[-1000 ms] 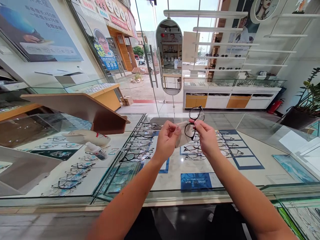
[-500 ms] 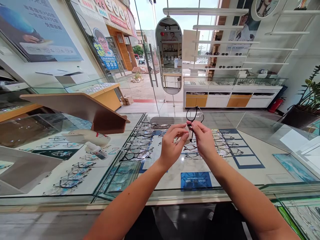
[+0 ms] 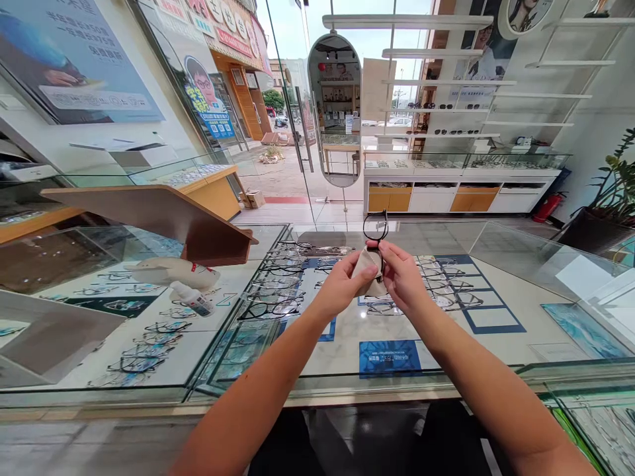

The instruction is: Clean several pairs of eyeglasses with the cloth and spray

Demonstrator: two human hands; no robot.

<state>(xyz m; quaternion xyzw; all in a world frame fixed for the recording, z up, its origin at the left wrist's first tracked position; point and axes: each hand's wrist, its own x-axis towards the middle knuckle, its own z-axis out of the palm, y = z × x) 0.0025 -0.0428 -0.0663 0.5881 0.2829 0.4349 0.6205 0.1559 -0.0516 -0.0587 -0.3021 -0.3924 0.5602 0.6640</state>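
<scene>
Above the glass counter I hold a pair of dark-framed eyeglasses [image 3: 376, 226], with one lens standing up over my fingers. My right hand [image 3: 404, 276] is closed on the frame, fingertips pinching it near the middle. A pale cleaning cloth [image 3: 366, 266] is pinched in my left hand [image 3: 343, 283], its thumb pressing it against the lower part of the eyeglasses. A corner of the cloth hangs below the fingers. The other lens and most of the temples are hidden by the cloth and my hands.
Rows of eyeglass frames [image 3: 275, 284] lie inside the glass display counter [image 3: 496, 357]. A blue card [image 3: 389, 358] is near its front edge. On the left stand a white bottle [image 3: 192, 299] and a brown slanted board [image 3: 149, 205]. An oval mirror [image 3: 336, 109] stands beyond.
The eyeglasses have turned and shifted slightly left. My left hand's fingers have closed, and the cloth now shows plainly against the eyeglasses. My right hand keeps its hold.
</scene>
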